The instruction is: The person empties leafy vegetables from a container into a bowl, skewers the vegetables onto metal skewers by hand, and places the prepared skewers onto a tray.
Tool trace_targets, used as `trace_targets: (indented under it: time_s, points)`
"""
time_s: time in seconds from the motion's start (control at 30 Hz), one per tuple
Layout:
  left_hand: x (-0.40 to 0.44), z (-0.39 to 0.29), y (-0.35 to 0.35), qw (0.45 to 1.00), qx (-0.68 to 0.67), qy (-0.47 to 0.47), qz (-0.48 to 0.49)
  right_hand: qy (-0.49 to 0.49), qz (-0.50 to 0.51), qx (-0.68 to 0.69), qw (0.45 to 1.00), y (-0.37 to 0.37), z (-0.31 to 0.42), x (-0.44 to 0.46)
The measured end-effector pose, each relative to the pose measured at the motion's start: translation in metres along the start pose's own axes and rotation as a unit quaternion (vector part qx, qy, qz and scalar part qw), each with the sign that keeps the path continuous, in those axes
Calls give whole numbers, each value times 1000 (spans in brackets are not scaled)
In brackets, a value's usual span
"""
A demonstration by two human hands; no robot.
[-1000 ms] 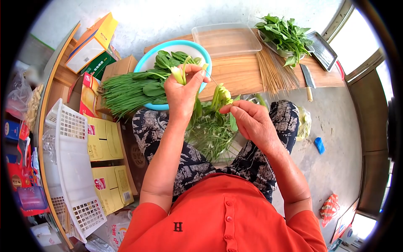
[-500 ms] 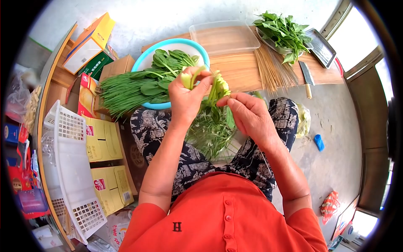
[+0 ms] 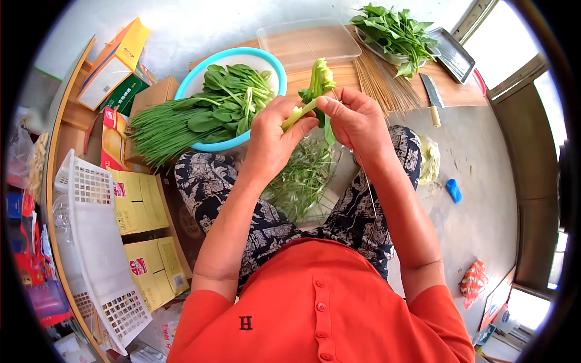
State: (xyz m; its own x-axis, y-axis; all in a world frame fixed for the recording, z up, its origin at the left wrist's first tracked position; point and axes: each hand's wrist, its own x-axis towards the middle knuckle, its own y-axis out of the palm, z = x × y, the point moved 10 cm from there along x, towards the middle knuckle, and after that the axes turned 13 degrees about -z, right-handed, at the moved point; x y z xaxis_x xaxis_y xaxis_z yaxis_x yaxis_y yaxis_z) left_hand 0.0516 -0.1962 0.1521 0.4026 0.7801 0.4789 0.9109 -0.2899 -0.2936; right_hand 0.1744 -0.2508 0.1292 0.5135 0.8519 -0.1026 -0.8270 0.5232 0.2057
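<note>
Stalk [image 3: 300, 114] pinched in closed fingers of left hand [image 3: 273, 138]; far end against right hand [image 3: 361, 126]. Right fingers grip thin stick [image 3: 368, 189], leafy bunch [image 3: 321, 80] threaded near upper tip.

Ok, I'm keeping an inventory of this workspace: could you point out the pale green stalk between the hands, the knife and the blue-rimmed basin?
Pale green stalk [image 3: 307, 109]: head view, on its middle.
Knife [image 3: 433, 94]: head view, on the blade.
Blue-rimmed basin [image 3: 219, 146]: head view, on its near rim.
</note>
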Motion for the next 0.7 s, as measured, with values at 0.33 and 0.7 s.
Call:
trace_targets:
  time_s: [0.33,0.7]
  points:
    - [1,19,-32,991,-49,-31,-123,18,-28,23,999,-8,-1,-1]
    - [9,12,-42,988,-58,-40,-138,-13,-38,-14,999,-11,5,-1]
